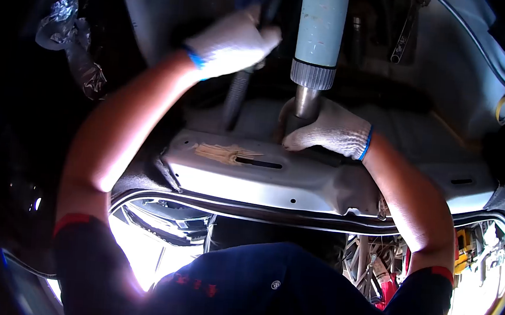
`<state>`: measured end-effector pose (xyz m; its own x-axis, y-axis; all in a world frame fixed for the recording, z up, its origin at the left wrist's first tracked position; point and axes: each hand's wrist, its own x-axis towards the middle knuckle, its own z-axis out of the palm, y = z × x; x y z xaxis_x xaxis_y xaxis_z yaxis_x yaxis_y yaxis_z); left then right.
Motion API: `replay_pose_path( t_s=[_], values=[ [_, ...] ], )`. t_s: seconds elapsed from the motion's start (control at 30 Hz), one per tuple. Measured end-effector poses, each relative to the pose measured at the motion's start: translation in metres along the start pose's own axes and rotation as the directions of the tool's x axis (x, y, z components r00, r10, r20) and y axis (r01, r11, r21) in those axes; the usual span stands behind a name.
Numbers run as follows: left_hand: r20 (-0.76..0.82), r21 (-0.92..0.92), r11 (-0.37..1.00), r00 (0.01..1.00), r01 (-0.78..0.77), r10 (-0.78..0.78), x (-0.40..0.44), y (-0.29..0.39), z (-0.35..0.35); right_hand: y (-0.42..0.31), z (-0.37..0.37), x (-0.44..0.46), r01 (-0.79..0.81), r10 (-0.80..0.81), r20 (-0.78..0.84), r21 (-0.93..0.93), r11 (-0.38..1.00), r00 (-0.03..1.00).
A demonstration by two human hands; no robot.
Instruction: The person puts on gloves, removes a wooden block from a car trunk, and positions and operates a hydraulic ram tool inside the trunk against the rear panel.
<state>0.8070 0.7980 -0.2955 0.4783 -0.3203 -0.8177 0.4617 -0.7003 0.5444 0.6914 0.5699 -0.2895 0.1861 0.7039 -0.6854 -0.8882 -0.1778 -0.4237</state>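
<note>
Both hands wear white knit gloves with blue cuffs. My left hand (234,44) is raised at upper left, its fingers wrapped round a dark bar with a knurled lower part (237,95). Some blur covers this hand. A light blue cylinder (322,28) with a grey ribbed collar (312,75) comes down from the top centre. Below the collar is a bare metal rod (307,103). My right hand (330,128) curls round the dark piece at the rod's lower end, just above the metal panel. The far fingers are hidden behind it.
A silver metal panel (250,184) with slots spans the middle, a torn beige patch (223,153) on it. Crumpled foil (73,39) lies at upper left. A wrench (402,42) is at upper right. A black-sealed opening edge curves below the panel.
</note>
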Motion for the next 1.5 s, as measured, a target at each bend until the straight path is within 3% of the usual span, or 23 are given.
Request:
replay_pose_path(
  t_s=[0.03, 0.13, 0.2, 0.27, 0.33, 0.43, 0.5, 0.57, 0.67, 0.73, 0.8, 0.87, 0.93, 0.97, 1.03, 1.07, 1.17, 1.2, 1.23, 1.27, 1.33, 1.43, 1.5],
  values=[
    [-0.142, 0.426, 0.898, 0.973, -0.107, 0.183, 0.022, -0.026, 0.013, -0.002, 0.0, 0.0, 0.013, -0.012, 0.012, -0.027, 1.0, 1.0],
    [-0.21, 0.437, 0.891, 0.95, -0.121, 0.232, 0.047, -0.038, 0.034, -0.007, 0.0, 0.0, -0.003, 0.005, 0.017, -0.098, 0.995, 1.0],
    [0.033, 0.653, 0.757, 0.999, -0.017, -0.006, 0.031, -0.008, 0.005, -0.008, 0.001, -0.001, 0.002, -0.002, 0.014, -0.043, 0.999, 1.0],
    [0.088, 0.184, 0.968, 0.978, 0.171, -0.19, -0.016, 0.038, -0.019, -0.007, 0.0, 0.001, -0.01, 0.01, 0.005, -0.035, 0.999, 1.0],
    [0.076, -0.2, 0.977, 0.996, 0.067, -0.053, -0.061, 0.093, -0.041, -0.005, 0.002, -0.001, 0.024, -0.024, 0.014, 0.014, 1.0, 1.0],
    [0.0, -0.062, 0.998, 1.0, -0.011, 0.011, -0.037, 0.053, -0.028, -0.005, 0.0, 0.001, 0.053, -0.05, 0.041, -0.083, 0.995, 0.998],
    [-0.107, 0.331, 0.899, 0.935, -0.287, 0.338, 0.021, -0.035, 0.01, -0.006, 0.001, 0.0, -0.011, 0.011, -0.014, -0.053, 0.999, 1.0],
    [-0.12, 0.456, 0.886, 0.981, -0.081, 0.151, 0.047, -0.048, 0.03, -0.003, 0.0, 0.001, -0.012, 0.011, -0.008, -0.08, 0.997, 1.0],
    [-0.03, 0.573, 0.82, 0.999, 0.007, 0.012, 0.037, -0.028, 0.016, -0.009, 0.001, -0.002, 0.009, -0.011, -0.023, -0.117, 0.993, 1.0],
    [0.059, 0.382, 0.914, 0.983, 0.137, -0.172, -0.01, 0.025, -0.012, -0.006, 0.001, -0.001, 0.003, -0.003, -0.008, -0.062, 0.998, 1.0],
    [0.11, -0.08, 0.996, 0.994, 0.035, -0.027, -0.049, 0.06, -0.039, -0.006, -0.003, 0.002, 0.033, -0.033, 0.0, -0.072, 0.997, 0.999],
    [-0.005, -0.004, 0.992, 0.992, -0.122, 0.122, -0.055, 0.076, -0.042, -0.001, 0.003, -0.002, 0.039, -0.038, 0.019, -0.08, 0.996, 0.999],
    [-0.008, 0.248, 0.968, 0.999, -0.048, 0.052, -0.011, 0.01, -0.013, -0.002, 0.0, 0.002, 0.013, -0.013, 0.005, -0.072, 0.997, 1.0],
    [-0.133, 0.314, 0.888, 0.911, -0.336, 0.391, 0.018, -0.038, 0.012, -0.003, 0.0, 0.004, 0.02, -0.02, 0.004, -0.073, 0.997, 1.0],
    [-0.165, 0.43, 0.894, 0.962, -0.13, 0.219, 0.046, -0.057, 0.033, 0.0, 0.003, 0.001, 0.017, -0.018, -0.006, -0.066, 0.998, 1.0],
    [-0.206, 0.42, 0.888, 0.934, -0.186, 0.293, 0.069, -0.084, 0.047, -0.001, 0.001, 0.001, 0.022, -0.023, -0.018, -0.074, 0.997, 1.0],
    [-0.068, 0.48, 0.876, 0.998, 0.043, -0.012, 0.038, -0.039, 0.027, 0.0, 0.002, 0.001, 0.004, -0.004, 0.001, -0.039, 0.999, 1.0],
    [0.093, 0.585, 0.81, 0.995, -0.029, -0.031, 0.006, 0.005, 0.007, 0.001, 0.001, 0.0, 0.029, -0.03, -0.016, -0.04, 0.999, 0.999],
    [0.114, -0.1, 0.985, 0.985, 0.141, -0.129, -0.009, 0.008, 0.003, 0.0, 0.001, 0.001, 0.033, -0.032, 0.016, -0.041, 0.999, 0.999],
    [0.091, -0.175, 0.965, 0.979, 0.198, -0.184, -0.039, 0.048, -0.012, -0.001, -0.002, 0.003, 0.038, -0.037, 0.007, -0.041, 0.998, 0.999],
    [-0.027, -0.293, 0.956, 1.0, -0.002, -0.006, -0.072, 0.09, -0.03, -0.002, -0.001, 0.001, 0.049, -0.046, 0.023, -0.154, 0.987, 0.999],
    [-0.044, -0.167, 0.986, 0.999, 0.021, -0.029, -0.03, 0.02, 0.005, -0.001, 0.001, 0.001, 0.025, -0.024, 0.014, -0.092, 0.995, 1.0],
    [-0.293, 0.305, 0.919, 0.894, -0.25, 0.34, 0.041, -0.07, 0.044, 0.001, 0.0, 0.002, 0.03, -0.029, 0.014, -0.084, 0.996, 0.999]
  ],
)
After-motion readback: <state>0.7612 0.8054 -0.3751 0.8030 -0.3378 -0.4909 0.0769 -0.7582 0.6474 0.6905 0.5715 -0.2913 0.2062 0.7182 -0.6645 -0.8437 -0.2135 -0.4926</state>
